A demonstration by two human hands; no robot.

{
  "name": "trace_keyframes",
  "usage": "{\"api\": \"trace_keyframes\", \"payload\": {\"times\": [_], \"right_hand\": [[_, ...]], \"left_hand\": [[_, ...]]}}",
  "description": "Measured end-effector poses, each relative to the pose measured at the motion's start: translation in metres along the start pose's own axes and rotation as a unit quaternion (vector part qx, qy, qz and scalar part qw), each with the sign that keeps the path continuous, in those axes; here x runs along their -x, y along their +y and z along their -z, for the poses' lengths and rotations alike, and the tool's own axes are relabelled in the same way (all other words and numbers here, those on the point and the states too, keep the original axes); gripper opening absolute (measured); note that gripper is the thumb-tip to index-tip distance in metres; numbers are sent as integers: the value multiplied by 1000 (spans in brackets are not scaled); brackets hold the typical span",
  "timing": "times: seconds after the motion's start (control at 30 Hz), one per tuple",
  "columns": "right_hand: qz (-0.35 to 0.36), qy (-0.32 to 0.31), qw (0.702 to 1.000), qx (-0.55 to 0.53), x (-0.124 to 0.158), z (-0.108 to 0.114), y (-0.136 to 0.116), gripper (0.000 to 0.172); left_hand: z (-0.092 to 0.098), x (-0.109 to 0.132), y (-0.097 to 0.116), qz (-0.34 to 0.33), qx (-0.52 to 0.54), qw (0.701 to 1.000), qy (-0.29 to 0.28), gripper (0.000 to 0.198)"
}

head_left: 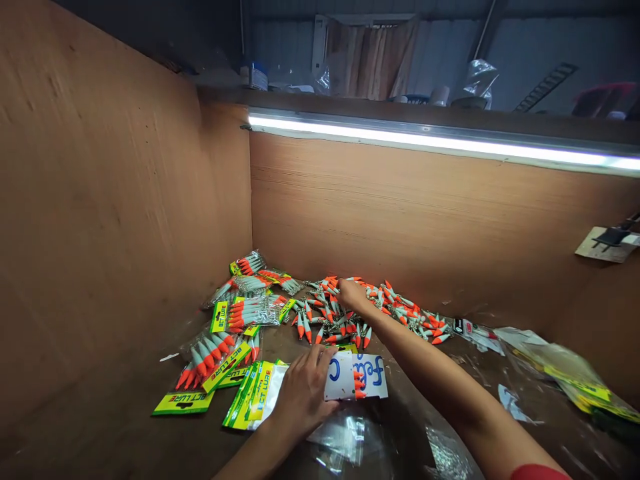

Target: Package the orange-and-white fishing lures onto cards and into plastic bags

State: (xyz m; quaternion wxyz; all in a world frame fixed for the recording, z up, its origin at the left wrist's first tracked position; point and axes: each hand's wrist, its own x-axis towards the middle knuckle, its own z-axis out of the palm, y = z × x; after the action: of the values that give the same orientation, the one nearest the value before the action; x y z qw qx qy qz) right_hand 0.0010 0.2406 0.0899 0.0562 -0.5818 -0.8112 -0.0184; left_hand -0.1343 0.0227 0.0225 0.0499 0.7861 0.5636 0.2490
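A white card [345,377] with blue handwriting is pinched in my left hand [303,387], thumb along its lower edge. Several orange-tipped fishing lures [359,385] lie across the card's face. Farther back, my right hand [352,296] reaches into a loose pile of white-and-orange lures [400,303] with metal fittings. Its fingers curl down among them, and what they grip is hidden. Flat yellow-green BCT LURE bags [250,397] lie beside my left wrist. Clear plastic [337,437] is spread below the card.
Filled lure packs [250,312] are heaped at the left. More packaging [565,367] and a torn white scrap [515,403] lie at the right. Wooden panels [400,213] enclose the back and side, with a tube light [425,140] above. A plug [613,237] hangs at the right wall.
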Motion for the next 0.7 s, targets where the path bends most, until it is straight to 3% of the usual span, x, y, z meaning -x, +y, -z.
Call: {"api": "trace_keyframes", "payload": {"times": [0.13, 0.27, 0.43, 0.7], "right_hand": [[47, -6, 999, 11, 3, 12, 6, 33], [135, 34, 990, 8, 21, 22, 0, 19], [229, 93, 969, -31, 50, 16, -2, 19], [145, 231, 944, -186, 78, -7, 49, 25]], "left_hand": [[1, 0, 1, -6, 7, 1000, -3, 74], [-2, -1, 1, -13, 8, 1000, -6, 78], [-5, -1, -1, -16, -2, 1000, -1, 77], [1, 0, 3, -16, 14, 1000, 1, 76]]}}
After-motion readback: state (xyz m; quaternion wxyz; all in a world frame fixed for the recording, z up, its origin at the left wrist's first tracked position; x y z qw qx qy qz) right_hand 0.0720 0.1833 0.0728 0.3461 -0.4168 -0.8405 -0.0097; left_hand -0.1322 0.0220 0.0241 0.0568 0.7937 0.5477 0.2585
